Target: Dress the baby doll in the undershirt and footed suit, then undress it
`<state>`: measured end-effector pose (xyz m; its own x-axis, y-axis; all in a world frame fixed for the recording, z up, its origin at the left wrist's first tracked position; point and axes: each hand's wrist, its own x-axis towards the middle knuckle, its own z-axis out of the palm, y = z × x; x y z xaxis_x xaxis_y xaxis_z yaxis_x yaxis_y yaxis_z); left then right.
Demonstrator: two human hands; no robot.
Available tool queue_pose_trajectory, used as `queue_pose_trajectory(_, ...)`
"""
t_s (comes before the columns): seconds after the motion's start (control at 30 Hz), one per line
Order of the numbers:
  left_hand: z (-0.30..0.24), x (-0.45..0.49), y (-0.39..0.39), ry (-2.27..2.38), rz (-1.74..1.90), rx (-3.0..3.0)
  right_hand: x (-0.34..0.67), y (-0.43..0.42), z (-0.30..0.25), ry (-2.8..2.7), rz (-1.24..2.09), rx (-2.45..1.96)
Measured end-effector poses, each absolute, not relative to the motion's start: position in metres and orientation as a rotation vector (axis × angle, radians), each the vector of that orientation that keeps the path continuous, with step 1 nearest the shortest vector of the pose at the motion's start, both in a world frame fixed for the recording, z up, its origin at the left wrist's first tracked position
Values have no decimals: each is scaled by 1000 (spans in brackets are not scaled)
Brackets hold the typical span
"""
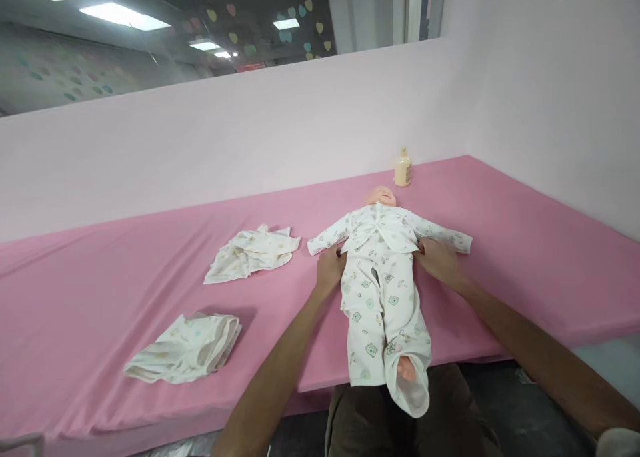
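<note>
1. Soft white cotton baby suit printed with small green bears, worn by a pale plastic baby doll point(383, 270) lying face up on the pink padded mat point(150, 270), head toward the wall, legs toward me.
2. My left hand point(329, 270) sits at the doll's waist on its left flank, fingers curled in against the fabric. I can't tell whether it pinches cloth or only presses.
3. My right hand point(440, 260) lies on the other flank under the shirt hem, fingers flat and closed together against the cloth, nothing clearly gripped.
4. Handling, as I judge it: doll looks light and hollow, limbs floppy; the cloth is thin and loose and will bunch and slide over smooth plastic. Best hold looks like the torso at the waist, both sides, or the waistband itself.
5. Edges: the doll's feet overhang the near edge of the mat, one bare foot point(406, 369) sticking out of a trouser leg above my lap. It could slip off if pulled my way.
6. Room: open mat on the right side up to the corner wall. On the left, a crumpled white printed baby shirt point(253, 251) is near, a folded white printed garment point(187, 347) farther left by the near edge.
7. Small cream plastic lotion bottle point(403, 168) stands upright by the wall behind the head, apart from it.
</note>
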<state>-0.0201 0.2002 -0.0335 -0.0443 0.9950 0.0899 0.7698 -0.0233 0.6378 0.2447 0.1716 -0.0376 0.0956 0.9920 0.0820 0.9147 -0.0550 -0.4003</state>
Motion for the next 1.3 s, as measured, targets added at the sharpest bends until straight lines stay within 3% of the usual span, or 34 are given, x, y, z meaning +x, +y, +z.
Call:
queue_pose_trajectory(0.33, -19, -30, 185, 2079, 171, 2178, 264, 178, -32, -2100, 460, -2043)
queue_pose_trajectory(0.47, -14, -30, 180, 2078, 379, 2247, 265, 173, -33, -2197, 424, -1962)
queue_pose_trajectory(0.67, -12, -19, 184, 1753, 1053, 2379, 249, 164, -31, -2150, -261, -1537)
queue_pose_trajectory(0.83, -16, -12, 183, 1326, 1365, 2720, 235, 168, -23, -2027, -400, -1154)
queue_pose_trajectory(1.1, -13, -11, 172, 1035, 1179, 2933, 205, 154, -20, -2186, -499, -933)
queue_pose_trajectory(1.3, -9, -14, 166, 1064, 1093, 2617, 207, 151, -28, -2165, -216, -909)
